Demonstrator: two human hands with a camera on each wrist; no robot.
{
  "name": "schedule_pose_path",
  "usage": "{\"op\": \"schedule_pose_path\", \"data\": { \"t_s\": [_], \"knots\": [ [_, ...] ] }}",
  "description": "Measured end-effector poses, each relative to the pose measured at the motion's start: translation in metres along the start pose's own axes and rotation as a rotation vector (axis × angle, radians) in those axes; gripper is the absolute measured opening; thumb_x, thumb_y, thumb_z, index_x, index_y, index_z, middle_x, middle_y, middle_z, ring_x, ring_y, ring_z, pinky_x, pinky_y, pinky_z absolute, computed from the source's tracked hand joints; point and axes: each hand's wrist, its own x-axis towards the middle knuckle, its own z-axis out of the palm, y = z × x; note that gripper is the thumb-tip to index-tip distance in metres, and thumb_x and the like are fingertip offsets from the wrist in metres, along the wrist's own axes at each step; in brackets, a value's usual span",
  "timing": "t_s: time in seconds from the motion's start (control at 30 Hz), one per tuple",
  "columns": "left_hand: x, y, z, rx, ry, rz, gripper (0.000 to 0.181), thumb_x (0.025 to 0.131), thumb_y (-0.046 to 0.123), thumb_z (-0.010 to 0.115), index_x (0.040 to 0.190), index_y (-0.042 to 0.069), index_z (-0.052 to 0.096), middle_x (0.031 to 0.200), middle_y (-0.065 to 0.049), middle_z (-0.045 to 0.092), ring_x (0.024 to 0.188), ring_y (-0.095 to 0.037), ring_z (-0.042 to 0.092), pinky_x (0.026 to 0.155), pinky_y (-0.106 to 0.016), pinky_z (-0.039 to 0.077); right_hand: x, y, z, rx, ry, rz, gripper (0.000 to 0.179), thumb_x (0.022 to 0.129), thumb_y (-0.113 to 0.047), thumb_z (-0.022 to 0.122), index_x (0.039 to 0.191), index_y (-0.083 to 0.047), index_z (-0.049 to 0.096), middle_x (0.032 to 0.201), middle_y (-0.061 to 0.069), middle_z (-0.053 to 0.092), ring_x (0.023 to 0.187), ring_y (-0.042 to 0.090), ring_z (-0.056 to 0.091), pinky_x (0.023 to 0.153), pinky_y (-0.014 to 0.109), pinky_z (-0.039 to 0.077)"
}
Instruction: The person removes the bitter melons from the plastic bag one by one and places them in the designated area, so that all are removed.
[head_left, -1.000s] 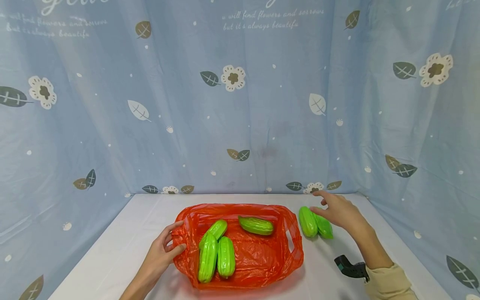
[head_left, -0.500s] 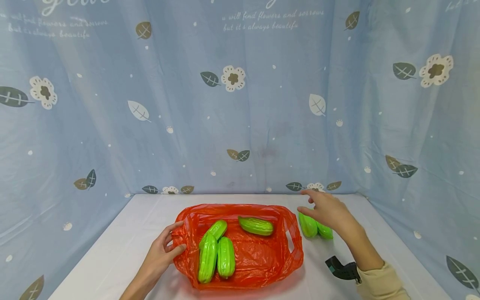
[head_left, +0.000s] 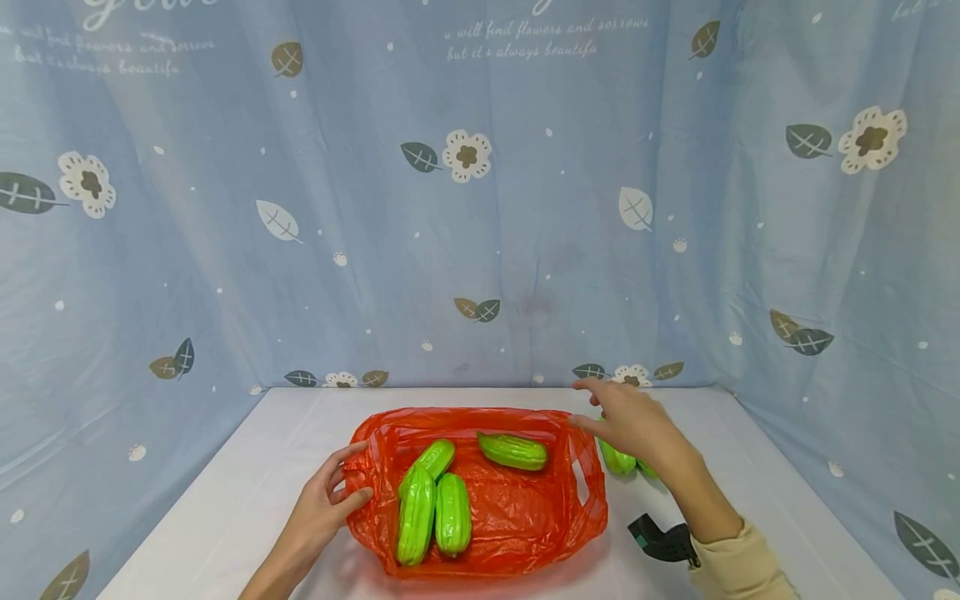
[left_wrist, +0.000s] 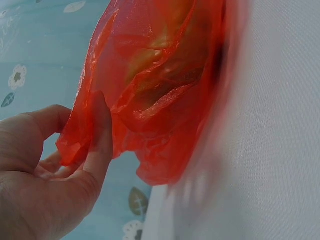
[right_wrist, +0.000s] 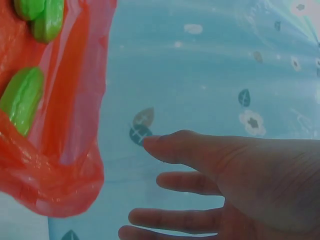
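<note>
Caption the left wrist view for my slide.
Translucent red bag, its edge in the grip of the left hand, against a flowered blue curtain.

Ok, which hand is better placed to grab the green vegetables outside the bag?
Probably the right hand: it's empty and nearer those green vegetables, while the left hand pinches the red bag.

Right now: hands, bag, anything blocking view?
Left hand pinches red bag. Right hand empty. Four green gourds inside; right hand partly hides two more outside.

On the table (head_left: 217, 508), four gourds (head_left: 416, 518) in a bag (head_left: 513, 517), two gourds (head_left: 618, 461) right of it
</note>
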Motion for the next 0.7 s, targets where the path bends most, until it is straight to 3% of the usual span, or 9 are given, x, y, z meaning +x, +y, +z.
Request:
{"op": "schedule_pose_path", "data": {
  "t_s": [0.7],
  "knots": [
    [0.001, -0.001, 0.001, 0.002, 0.012, -0.019, 0.063, 0.079, 0.016, 0.068, 0.133, 0.029, 0.038, 0.132, -0.009, 0.048, 0.104, -0.024, 0.060, 0.074, -0.034, 0.056, 0.003, -0.040, 0.017, -0.010, -0.043, -0.034, 0.053, 0.075, -0.043, 0.069, 0.123, -0.027, 0.052, 0.112, 0.002, 0.063, 0.097, 0.020, 0.060, 0.069, 0.041, 0.055]
  ]
}}
